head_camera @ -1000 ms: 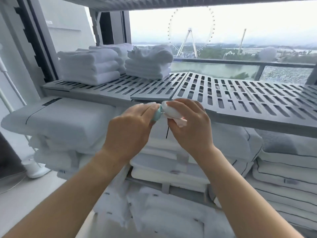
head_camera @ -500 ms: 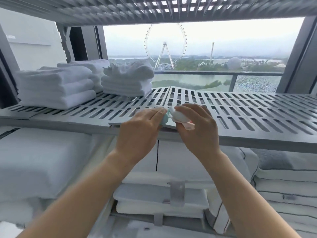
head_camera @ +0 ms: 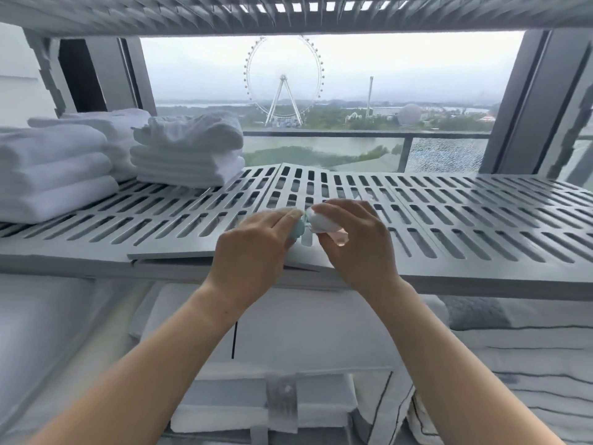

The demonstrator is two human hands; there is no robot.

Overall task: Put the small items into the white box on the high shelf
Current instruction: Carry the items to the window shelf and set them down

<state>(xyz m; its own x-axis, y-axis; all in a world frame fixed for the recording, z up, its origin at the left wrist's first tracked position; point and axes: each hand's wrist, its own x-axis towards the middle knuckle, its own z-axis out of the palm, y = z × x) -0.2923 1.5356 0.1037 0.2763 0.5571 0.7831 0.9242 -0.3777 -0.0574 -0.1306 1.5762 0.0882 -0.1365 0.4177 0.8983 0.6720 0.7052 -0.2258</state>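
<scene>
Holding your two hands together just above the slotted grey shelf (head_camera: 449,220), you pinch the small items between them: your left hand (head_camera: 253,252) has its fingertips closed on a teal piece (head_camera: 297,231), and your right hand (head_camera: 359,248) is curled around a white oval item (head_camera: 324,222) touching it. Farther back on the left sit stacked white towels (head_camera: 189,155).

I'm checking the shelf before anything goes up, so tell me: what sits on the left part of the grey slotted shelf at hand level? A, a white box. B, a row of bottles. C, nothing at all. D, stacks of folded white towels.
D: stacks of folded white towels rest on the left of the grey slotted shelf; no box shows there.
</scene>
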